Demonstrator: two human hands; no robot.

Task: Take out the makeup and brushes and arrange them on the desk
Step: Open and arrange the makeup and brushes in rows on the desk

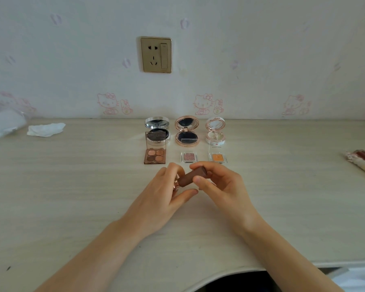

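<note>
Both hands pinch matte brown lipstick tube (193,175), cylindrical w/ rose-gold base: left hand (167,188) at base, right hand (217,184) on cap, over pale woodgrain counter (72,186).

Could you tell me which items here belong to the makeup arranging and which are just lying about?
Part of the job: brown lipstick tube held by left hand and right hand; three open compacts; four-pan eyeshadow palette; two single eyeshadows.

Just lying about: crumpled tissue; plastic bag; wall socket.

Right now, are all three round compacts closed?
No, all three compacts stand open with lids raised at the back of the desk.
</note>
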